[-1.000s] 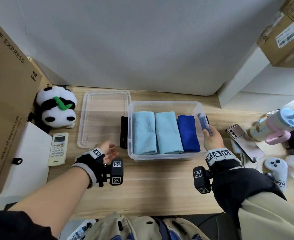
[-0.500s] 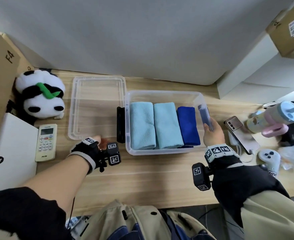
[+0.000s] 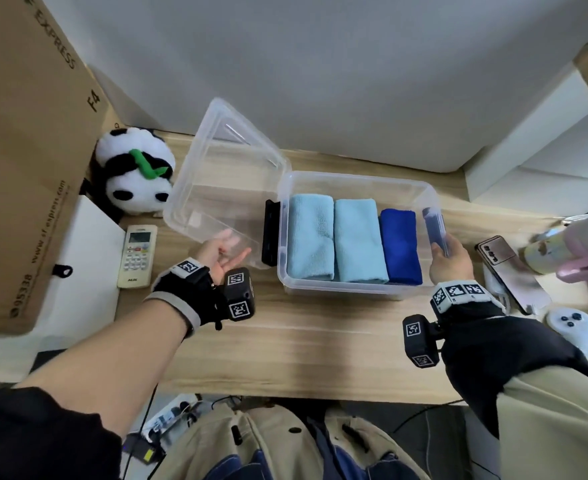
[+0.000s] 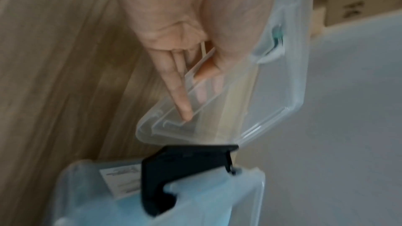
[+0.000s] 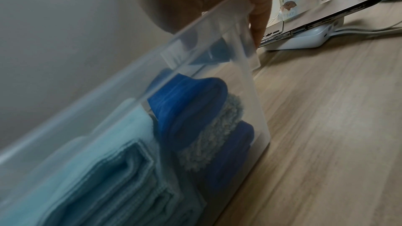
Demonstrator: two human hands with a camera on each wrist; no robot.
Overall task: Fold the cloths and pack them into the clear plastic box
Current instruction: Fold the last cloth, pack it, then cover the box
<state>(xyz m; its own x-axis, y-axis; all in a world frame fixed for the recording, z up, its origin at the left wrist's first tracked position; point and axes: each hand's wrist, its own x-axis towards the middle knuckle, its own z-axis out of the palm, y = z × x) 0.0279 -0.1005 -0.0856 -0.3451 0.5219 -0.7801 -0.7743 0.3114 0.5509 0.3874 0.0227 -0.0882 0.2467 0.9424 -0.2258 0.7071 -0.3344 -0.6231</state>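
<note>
The clear plastic box [image 3: 355,176] stands mid-table with two folded light blue cloths [image 3: 311,237] [image 3: 356,240] and a dark blue cloth [image 3: 400,244] side by side inside. Its clear lid [image 3: 230,161] is tilted up off the table to the left of the box, beside the black latch [image 3: 270,233]. My left hand [image 3: 221,252] pinches the lid's near edge; in the left wrist view the lid [image 4: 272,83] sits between thumb and fingers. My right hand [image 3: 448,261] grips the box's right end, thumb over the rim. In the right wrist view the box wall [image 5: 250,83] shows the dark blue cloth [image 5: 187,100].
A panda plush [image 3: 135,174] and a remote [image 3: 137,256] lie left of the lid, with a big cardboard box [image 3: 26,150] beyond them. A phone [image 3: 510,271], a pastel cup [image 3: 569,244] and a white controller [image 3: 569,323] crowd the right side.
The lid lay flat on the table; my left hand reached its near edge and has lifted it into a tilt. My right hand has stayed on the box's right end.
</note>
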